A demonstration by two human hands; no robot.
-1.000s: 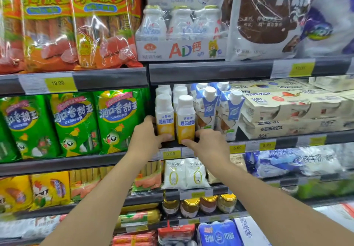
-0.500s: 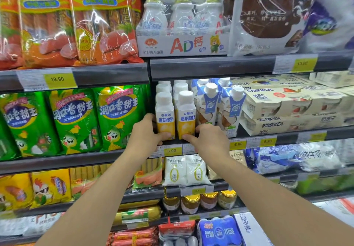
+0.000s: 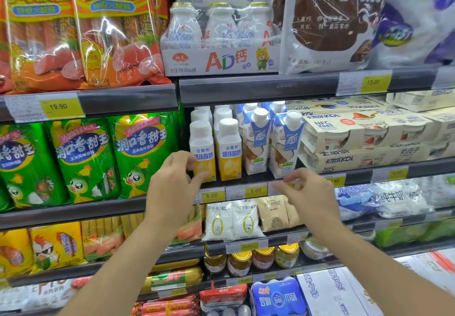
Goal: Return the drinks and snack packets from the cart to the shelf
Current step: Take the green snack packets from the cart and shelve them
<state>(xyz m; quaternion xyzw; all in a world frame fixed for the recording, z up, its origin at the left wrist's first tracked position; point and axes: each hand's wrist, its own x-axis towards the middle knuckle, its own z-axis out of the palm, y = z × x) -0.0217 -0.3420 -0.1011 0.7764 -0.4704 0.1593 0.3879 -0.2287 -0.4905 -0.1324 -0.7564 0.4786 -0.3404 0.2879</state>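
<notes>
Two white-and-yellow yogurt drink bottles stand side by side at the front of the middle shelf (image 3: 369,174): the left bottle (image 3: 202,152) and the right bottle (image 3: 229,153), with more of the same behind them. My left hand (image 3: 172,187) hovers just in front of the left bottle, fingers spread and empty. My right hand (image 3: 307,192) is lower and to the right, in front of the price rail, fingers loosely apart, holding nothing. The cart is out of view.
Blue-and-white cartons (image 3: 256,140) stand right of the bottles, then cream yogurt multipacks (image 3: 344,136). Green snack packets (image 3: 142,153) fill the shelf to the left. Sausage packs (image 3: 118,27) and a milk bottle pack (image 3: 221,37) sit above. Jars (image 3: 240,261) stand below.
Both hands have let go of the two yogurt bottles and pulled back from the shelf. The right hand moved right and down; the bottles stay upright on the shelf.
</notes>
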